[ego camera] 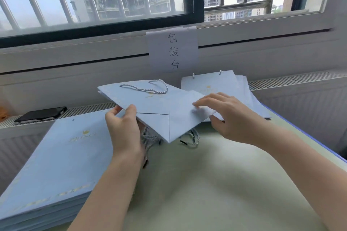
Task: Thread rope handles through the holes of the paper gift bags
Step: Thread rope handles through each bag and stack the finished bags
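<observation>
A flat pale blue paper gift bag (155, 107) is held above the table, with a grey-white rope handle (148, 86) looped at its far edge. My left hand (124, 127) pinches the bag's near left edge between thumb and fingers. My right hand (227, 116) lies on the bag's folded bottom flap, its fingers straight on top and the thumb under the edge. Loose rope handles (191, 139) with black tips lie on the table under the bag.
A thick stack of flat blue bags (56, 165) sits at the left. Another pile of bags with handles (216, 82) lies at the back right. A black phone (41, 114) rests on the radiator ledge. A paper sign (172, 50) hangs below the window.
</observation>
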